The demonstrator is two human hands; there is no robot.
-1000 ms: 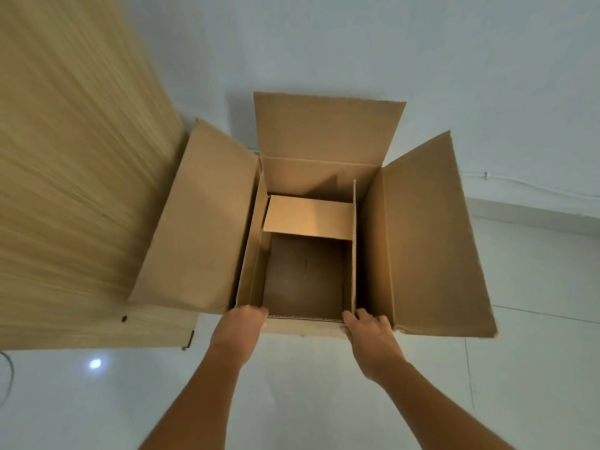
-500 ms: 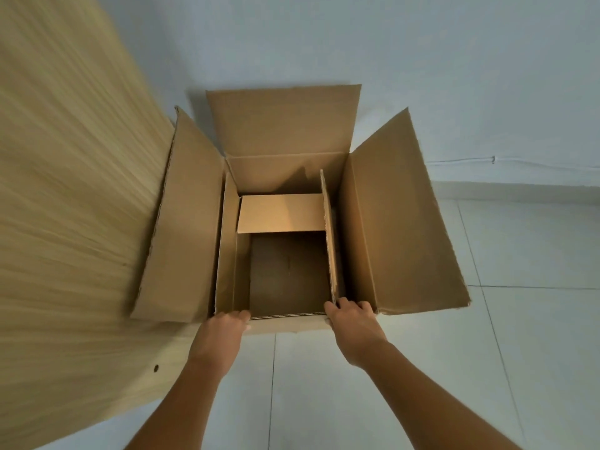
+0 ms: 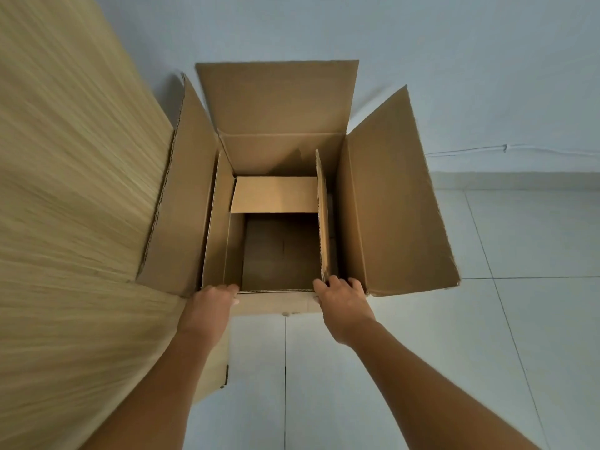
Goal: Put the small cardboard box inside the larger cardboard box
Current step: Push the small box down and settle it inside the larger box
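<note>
Hands: your left hand [image 3: 212, 298] and right hand [image 3: 341, 295] grip small box [image 3: 276, 251] near corners, keeping it square w/ large box [image 3: 396, 203] opening.

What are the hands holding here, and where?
Both hands, left and right, grip the small box by its near top edge.

Small open box [image 3: 279, 251] upright inside larger box [image 3: 399, 203] — flaps up, both brown cardboard
</note>
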